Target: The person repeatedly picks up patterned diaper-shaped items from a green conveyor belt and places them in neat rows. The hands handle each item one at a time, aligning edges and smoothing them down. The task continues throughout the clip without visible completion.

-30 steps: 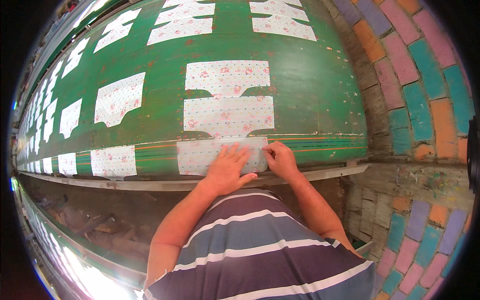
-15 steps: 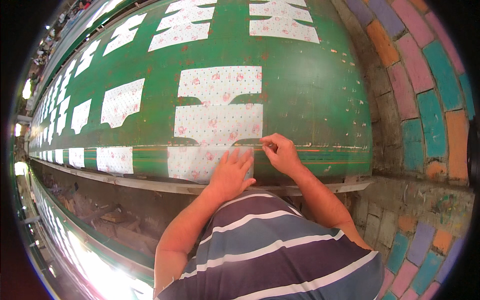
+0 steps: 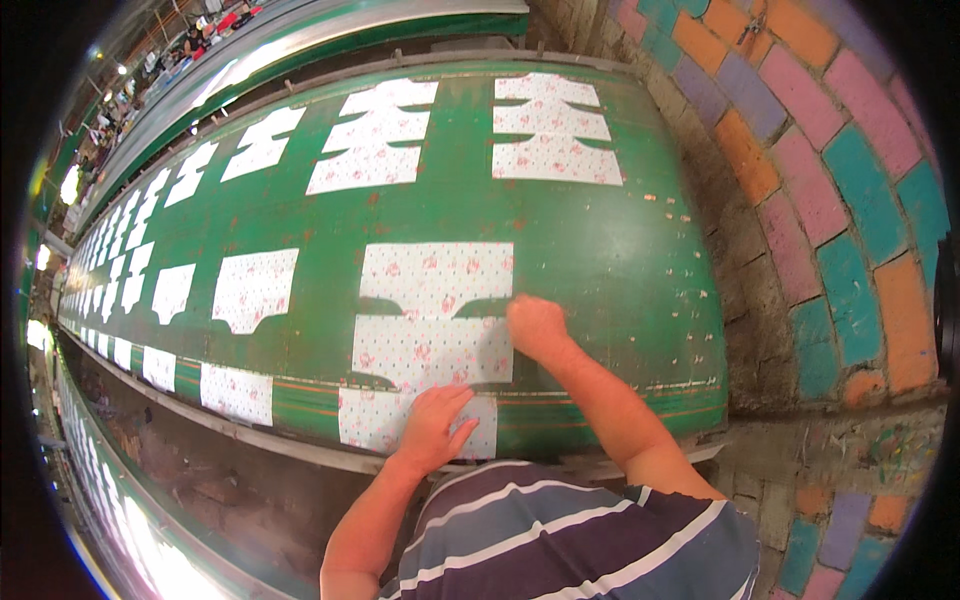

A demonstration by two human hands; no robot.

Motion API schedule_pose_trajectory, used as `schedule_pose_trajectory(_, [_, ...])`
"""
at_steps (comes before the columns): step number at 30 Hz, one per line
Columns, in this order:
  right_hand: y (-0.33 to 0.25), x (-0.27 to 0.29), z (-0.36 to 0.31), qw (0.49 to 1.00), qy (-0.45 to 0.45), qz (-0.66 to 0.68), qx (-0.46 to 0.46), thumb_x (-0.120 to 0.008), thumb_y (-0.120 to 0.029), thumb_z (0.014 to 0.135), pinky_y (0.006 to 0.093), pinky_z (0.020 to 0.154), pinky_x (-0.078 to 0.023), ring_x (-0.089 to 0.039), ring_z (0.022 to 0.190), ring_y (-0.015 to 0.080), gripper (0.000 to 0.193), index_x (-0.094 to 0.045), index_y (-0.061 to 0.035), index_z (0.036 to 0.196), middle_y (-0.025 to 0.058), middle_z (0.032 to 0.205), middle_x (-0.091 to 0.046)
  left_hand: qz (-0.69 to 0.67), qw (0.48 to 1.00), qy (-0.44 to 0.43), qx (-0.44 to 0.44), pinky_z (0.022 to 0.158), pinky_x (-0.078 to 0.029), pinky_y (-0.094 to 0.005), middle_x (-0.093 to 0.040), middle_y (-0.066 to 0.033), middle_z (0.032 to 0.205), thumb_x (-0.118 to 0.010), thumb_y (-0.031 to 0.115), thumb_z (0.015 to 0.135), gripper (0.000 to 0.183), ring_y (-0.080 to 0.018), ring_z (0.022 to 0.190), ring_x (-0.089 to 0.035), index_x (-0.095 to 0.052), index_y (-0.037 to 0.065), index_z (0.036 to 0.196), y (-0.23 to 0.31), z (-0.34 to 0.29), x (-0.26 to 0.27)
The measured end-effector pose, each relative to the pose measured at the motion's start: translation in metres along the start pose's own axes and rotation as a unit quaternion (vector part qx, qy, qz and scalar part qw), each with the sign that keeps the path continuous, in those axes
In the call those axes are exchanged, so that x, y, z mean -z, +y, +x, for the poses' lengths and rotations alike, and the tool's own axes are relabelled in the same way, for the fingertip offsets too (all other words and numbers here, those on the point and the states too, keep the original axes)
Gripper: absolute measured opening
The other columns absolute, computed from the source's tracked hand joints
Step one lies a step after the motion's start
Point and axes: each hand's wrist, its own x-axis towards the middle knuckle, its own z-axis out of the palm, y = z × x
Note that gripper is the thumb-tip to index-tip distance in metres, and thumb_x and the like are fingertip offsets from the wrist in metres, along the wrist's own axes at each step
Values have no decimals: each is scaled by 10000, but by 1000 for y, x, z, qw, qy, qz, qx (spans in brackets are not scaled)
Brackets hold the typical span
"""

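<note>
White fabric pieces with small dots and pink figures lie flat on a long green table [image 3: 600,270]. My left hand [image 3: 432,432] rests on the near fabric piece [image 3: 368,415], palm down with its fingers stretched out. Farther forward, my right hand [image 3: 538,328] is closed at the upper right corner of the middle fabric piece [image 3: 410,348]. Its fingertips are curled under, so whatever they pinch is hidden. Directly beyond lies a far fabric piece [image 3: 435,268], with dark curved cutouts showing green between it and the middle one.
More cut pieces run in rows to the left, including a single fabric piece [image 3: 255,285] and a stacked-looking group [image 3: 550,130] at the far side. A pale rail [image 3: 300,447] edges the table nearby. A painted brick wall [image 3: 810,90] stands at right.
My right hand has moved forward along the fabric's right edge, from the middle piece's lower corner to its upper corner. My left hand stays on the near piece. The view has tilted up.
</note>
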Motion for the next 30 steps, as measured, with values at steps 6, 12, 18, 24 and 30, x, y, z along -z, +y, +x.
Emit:
schedule_pose_trajectory(6, [4,12,7,998,-52,16,41,-734,-118,882,517,825,-660,-816,986,397,130,-819,-46,950,203,1044,-803,28,987,155,35,1033,-541,-504,-809,-140,1144,-830,109,932,297,-381,1079,-732,-792,55,1222,-50,8,12])
schedule_pose_trajectory(12, [-4,25,0,971,-127,146,138,-746,-142,874,482,784,-638,-798,890,367,113,-793,-40,885,179,949,-799,-46,956,224,184,1090,-525,-522,-812,-138,1127,-764,28,949,245,-380,1125,-734,-798,44,1191,-104,33,18])
schedule_pose_trajectory(18, [-15,51,-26,784,-252,514,240,-767,-38,861,325,713,-554,-686,805,143,67,-702,-27,848,48,894,-724,205,968,109,89,1207,-446,-525,-776,-141,1144,-660,-105,859,512,-347,1295,-656,-767,62,1331,-124,65,61])
schedule_pose_trajectory(24, [24,53,-14,770,-154,590,186,-761,-12,858,334,775,-572,-696,865,139,89,-675,-36,854,54,933,-730,-112,964,32,238,1074,-543,-391,-785,-116,1115,-655,-134,880,497,-259,1116,-732,-774,40,1331,-147,76,110])
schedule_pose_trajectory(30, [49,35,46,786,-38,617,-6,-794,-41,942,318,725,-562,-695,796,102,83,-739,-31,881,20,849,-750,-25,969,128,209,1072,-554,-415,-782,-176,1176,-701,-69,900,478,-323,1163,-742,-750,26,1365,-181,118,108])
